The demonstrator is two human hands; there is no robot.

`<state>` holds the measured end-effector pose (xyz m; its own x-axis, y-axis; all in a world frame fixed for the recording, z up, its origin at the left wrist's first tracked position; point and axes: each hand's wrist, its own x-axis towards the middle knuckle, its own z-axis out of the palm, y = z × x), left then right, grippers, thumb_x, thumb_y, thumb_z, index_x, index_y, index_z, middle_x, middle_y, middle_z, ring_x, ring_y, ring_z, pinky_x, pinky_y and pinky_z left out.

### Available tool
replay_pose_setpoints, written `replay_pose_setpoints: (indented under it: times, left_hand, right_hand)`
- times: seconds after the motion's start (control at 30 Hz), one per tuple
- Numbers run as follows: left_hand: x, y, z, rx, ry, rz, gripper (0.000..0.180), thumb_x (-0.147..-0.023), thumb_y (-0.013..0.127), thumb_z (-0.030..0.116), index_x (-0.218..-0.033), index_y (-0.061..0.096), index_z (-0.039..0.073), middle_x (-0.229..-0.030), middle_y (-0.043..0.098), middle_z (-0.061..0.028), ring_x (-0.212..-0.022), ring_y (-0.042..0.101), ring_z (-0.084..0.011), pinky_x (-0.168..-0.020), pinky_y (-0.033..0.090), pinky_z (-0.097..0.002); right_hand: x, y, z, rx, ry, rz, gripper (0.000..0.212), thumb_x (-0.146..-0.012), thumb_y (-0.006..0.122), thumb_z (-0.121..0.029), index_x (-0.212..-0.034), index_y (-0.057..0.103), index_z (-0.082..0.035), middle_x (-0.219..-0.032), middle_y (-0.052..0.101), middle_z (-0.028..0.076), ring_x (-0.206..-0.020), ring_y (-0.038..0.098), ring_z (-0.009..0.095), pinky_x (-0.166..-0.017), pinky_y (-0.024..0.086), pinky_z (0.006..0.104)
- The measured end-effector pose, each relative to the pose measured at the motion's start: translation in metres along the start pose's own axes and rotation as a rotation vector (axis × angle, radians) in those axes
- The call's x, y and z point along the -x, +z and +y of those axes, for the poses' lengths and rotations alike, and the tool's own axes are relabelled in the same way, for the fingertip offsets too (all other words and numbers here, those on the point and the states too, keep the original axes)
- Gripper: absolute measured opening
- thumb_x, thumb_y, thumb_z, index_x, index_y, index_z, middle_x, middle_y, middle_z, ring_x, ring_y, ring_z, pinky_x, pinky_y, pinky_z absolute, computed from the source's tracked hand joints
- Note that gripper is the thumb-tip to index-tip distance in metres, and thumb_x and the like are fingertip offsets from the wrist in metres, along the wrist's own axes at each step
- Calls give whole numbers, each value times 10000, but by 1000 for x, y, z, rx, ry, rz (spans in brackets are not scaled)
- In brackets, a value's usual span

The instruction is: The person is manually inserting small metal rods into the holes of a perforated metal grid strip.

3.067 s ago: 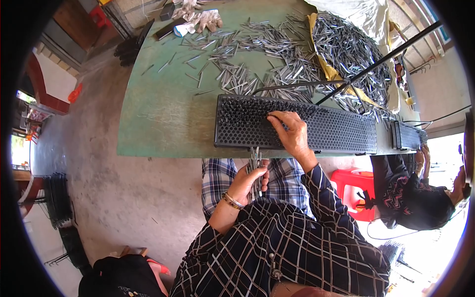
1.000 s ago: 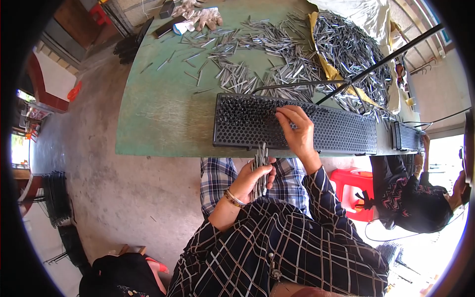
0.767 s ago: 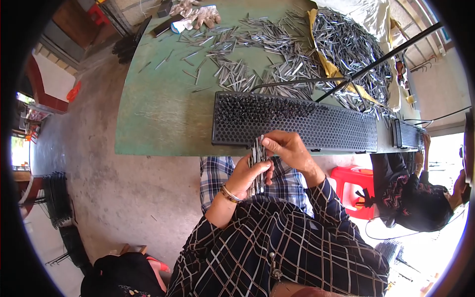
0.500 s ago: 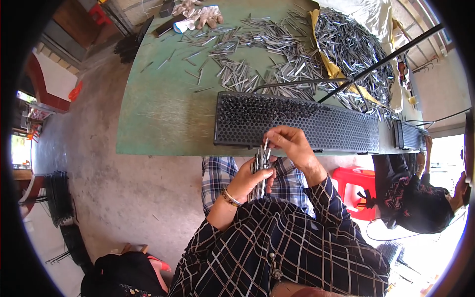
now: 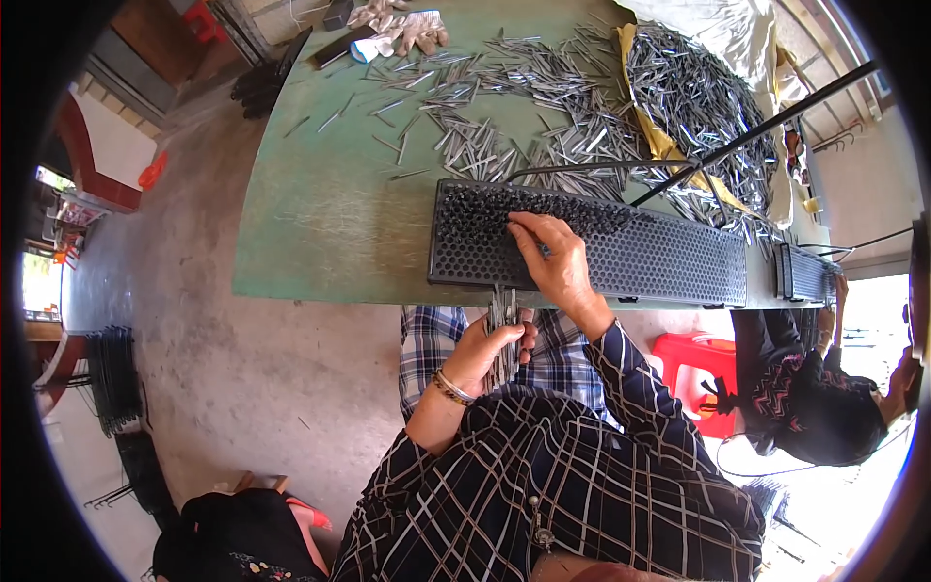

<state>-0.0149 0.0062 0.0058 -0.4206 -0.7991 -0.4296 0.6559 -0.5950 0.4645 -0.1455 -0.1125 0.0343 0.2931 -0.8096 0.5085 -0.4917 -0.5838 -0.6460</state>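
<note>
My left hand (image 5: 488, 347) is wrapped round a bundle of thin metal strips (image 5: 502, 320), held upright just below the table's near edge. My right hand (image 5: 554, 257) is over a long black perforated tray (image 5: 669, 254), thumb and fingertips pinched together at its surface. Whatever is between those fingertips is too small to make out. Dark pieces (image 5: 475, 209) fill many holes in the tray's left and upper part, while the holes to the right show as bare rows.
Loose metal strips (image 5: 572, 87) lie scattered on the green table (image 5: 330, 223), beside a heaped sack (image 5: 698, 87) of them. A black rod (image 5: 766, 126) slants over the tray. Gloves (image 5: 417, 34) lie at the far left. Another person (image 5: 824, 388) works at a second tray (image 5: 805, 270).
My right hand has moved from the top of the bundle up and slightly left onto the tray. The left hand still holds the bundle, a little lower and further left.
</note>
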Motion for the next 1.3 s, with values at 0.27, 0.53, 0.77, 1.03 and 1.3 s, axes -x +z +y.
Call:
replay_pose_setpoints:
  times: [0.27,0.53,0.77,1.03,1.3]
  left_hand:
    - [2,4,4,20,-11,24,210,-871,559,95,-1061,558,6,-871,593,-69,-769,584,-141,-654,521,-288]
    - [6,12,14,-265,103,26,228,-868,589,126,-1055,570,-2,-808,601,-58,-662,587,-137,-610,508,-272]
    - [0,6,8,-113,36,30,276,-869,583,121,-1106,561,-17,-816,598,-62,-648,582,-128,-606,508,-259]
    - [-7,-4,5,-71,31,87,313,-874,577,108,-1157,537,-21,-834,634,-97,-652,616,-156,-562,517,-277]
    - [-2,-8,5,-115,-5,69,303,-881,585,104,-1158,528,-4,-877,631,-98,-745,635,-168,-644,555,-300]
  right_hand:
    - [-2,-5,-8,139,-203,-55,222,-791,683,-88,-1000,661,-20,-909,645,118,-833,616,280,-777,468,357]
    - [20,-28,-13,-568,571,-555,196,-860,684,-173,-907,689,17,-751,641,57,-674,596,99,-575,470,249]
    - [10,-35,-14,-538,620,-341,214,-873,663,-172,-909,687,37,-722,655,44,-616,564,69,-562,465,230]
    - [-5,-15,-2,-233,251,-4,158,-846,671,-129,-925,684,8,-784,653,99,-664,618,153,-575,461,266]
    - [-5,-3,6,41,-80,-61,162,-800,690,-118,-935,693,-28,-881,635,94,-747,618,248,-671,493,333]
